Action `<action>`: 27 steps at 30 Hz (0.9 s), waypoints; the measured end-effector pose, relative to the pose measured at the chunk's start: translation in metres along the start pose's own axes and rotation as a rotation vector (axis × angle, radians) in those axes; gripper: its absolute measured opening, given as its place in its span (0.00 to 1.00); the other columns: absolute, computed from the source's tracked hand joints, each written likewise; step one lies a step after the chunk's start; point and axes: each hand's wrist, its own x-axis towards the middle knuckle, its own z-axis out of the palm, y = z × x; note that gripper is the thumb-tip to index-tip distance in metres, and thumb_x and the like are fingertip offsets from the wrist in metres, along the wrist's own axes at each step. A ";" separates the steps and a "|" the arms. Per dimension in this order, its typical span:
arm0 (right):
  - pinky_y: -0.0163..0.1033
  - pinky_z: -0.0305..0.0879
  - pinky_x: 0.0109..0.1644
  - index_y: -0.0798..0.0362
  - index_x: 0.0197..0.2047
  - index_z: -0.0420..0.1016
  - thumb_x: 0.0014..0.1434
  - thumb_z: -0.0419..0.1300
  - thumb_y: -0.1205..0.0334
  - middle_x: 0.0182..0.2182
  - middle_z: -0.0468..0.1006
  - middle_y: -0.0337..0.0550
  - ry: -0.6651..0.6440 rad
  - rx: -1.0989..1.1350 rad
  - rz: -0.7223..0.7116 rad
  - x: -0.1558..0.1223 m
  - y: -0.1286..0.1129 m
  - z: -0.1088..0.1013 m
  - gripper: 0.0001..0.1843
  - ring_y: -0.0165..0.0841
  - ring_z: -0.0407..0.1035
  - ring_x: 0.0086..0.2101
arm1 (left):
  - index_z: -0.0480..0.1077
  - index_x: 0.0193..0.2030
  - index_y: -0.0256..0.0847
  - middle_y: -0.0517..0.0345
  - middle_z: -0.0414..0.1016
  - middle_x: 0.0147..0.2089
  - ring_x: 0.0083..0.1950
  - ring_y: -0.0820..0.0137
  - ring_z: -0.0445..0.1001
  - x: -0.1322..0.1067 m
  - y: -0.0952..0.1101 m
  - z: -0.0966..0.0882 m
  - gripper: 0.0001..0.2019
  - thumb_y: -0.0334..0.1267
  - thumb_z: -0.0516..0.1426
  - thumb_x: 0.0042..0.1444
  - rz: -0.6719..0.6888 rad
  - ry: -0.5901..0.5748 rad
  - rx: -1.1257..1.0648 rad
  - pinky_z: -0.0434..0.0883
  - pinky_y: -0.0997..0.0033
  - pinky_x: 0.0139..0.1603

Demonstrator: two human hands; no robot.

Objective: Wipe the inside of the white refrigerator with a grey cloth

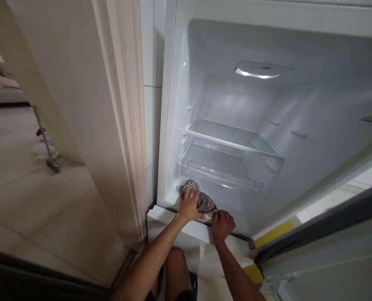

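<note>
A crumpled grey-brown cloth [207,203] with a pale pattern lies on the bottom front of the open fridge [170,125]. My left hand [188,205], a ring on one finger, grips the cloth's left part from above, its thumb pointing right. At the cloth's right end is my right hand [222,225], a fist closed on its edge. The right fingertips are turned away from view. Both hands are at the fridge's front lip, low inside the opening.
Above the hands are a glass shelf [229,136] and a clear plastic drawer front [218,174]. The open fridge door [330,251] stands at the right. A wooden door frame [123,125] is close on the left. My knees are below the white ledge [186,232].
</note>
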 end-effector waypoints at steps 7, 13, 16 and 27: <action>0.43 0.50 0.44 0.54 0.35 0.77 0.64 0.49 0.61 0.36 0.79 0.48 0.006 0.117 0.028 -0.001 0.003 0.002 0.16 0.41 0.65 0.41 | 0.67 0.64 0.34 0.34 0.66 0.68 0.78 0.44 0.44 0.005 0.000 0.014 0.39 0.53 0.67 0.48 0.065 0.136 -0.033 0.54 0.43 0.74; 0.44 0.54 0.49 0.55 0.38 0.78 0.61 0.49 0.62 0.38 0.81 0.50 0.015 0.269 0.083 -0.002 0.007 0.003 0.16 0.41 0.67 0.43 | 0.77 0.48 0.40 0.44 0.78 0.56 0.70 0.54 0.63 0.016 -0.022 0.005 0.16 0.43 0.64 0.54 0.115 0.203 -0.180 0.59 0.56 0.72; 0.46 0.54 0.50 0.56 0.39 0.77 0.60 0.48 0.61 0.39 0.81 0.51 0.006 0.258 0.104 -0.001 0.006 0.003 0.16 0.43 0.67 0.43 | 0.78 0.39 0.40 0.48 0.81 0.48 0.58 0.58 0.74 0.022 -0.032 0.003 0.08 0.40 0.62 0.55 0.064 0.281 -0.298 0.68 0.56 0.64; 0.45 0.51 0.47 0.56 0.40 0.78 0.60 0.48 0.59 0.39 0.81 0.52 -0.031 0.199 0.104 -0.001 0.005 0.003 0.19 0.45 0.67 0.43 | 0.77 0.35 0.39 0.44 0.61 0.69 0.73 0.53 0.59 -0.017 -0.044 0.006 0.11 0.30 0.67 0.41 -0.296 0.709 -0.706 0.55 0.55 0.74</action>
